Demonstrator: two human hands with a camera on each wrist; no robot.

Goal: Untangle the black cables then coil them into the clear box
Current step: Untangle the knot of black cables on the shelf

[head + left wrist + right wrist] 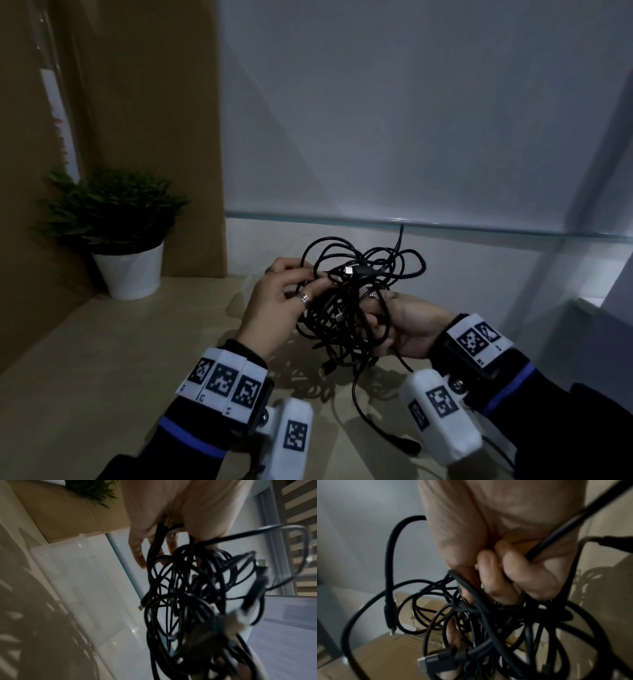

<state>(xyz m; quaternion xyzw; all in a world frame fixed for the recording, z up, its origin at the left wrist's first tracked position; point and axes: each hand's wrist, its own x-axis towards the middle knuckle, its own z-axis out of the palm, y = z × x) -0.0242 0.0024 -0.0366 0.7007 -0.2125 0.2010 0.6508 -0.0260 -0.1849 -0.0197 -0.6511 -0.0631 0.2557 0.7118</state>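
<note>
Both hands are holding the black cables (356, 301) bunched above the bench (102, 342): left hand (274, 308) pinching strands, right hand (407, 329) clenching them. Pulling blindly is likely tightening knots; one dangling plug (409, 445) risks snagging.

Landmark: cable tangle (356, 301), held above the table (102, 359). Left hand (277, 308) at its left side, right hand (407, 329) at its right side, both touching it. One strand hangs from the tangle down to the table, nearer the viewer. Potted plant (120, 233) stands on the table, well left of the tangle and farther back. Clear box (82, 582) lies on the table just behind the tangle.
</note>
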